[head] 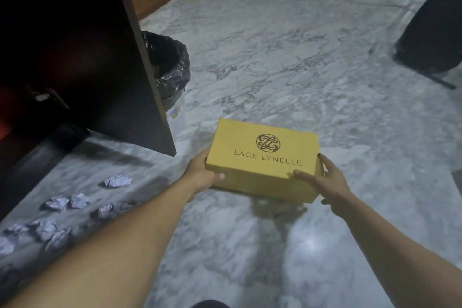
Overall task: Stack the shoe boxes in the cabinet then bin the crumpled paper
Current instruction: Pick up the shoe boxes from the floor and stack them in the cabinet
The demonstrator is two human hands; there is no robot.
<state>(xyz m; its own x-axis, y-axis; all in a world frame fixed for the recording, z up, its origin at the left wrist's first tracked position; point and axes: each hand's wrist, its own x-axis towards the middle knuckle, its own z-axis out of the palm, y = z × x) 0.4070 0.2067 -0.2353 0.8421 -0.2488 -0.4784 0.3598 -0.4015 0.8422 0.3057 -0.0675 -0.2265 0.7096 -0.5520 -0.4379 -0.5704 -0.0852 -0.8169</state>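
Box (265,157): yellow, lid reads "LACE LYNELLE" under a monogram
Left hand (202,175): grasps box's left end
Right hand (325,180): grasps box's right end

The shoe box (265,160) is mustard yellow, with a dark brown round monogram and the words LACE LYNELLE printed on its lid. The floor (287,57) is pale grey-white marble with darker grey veins. The crumpled paper (118,180) looks whitish lilac. The bin (170,70) wears a glossy black liner. The cabinet (82,45) is very dark brown.
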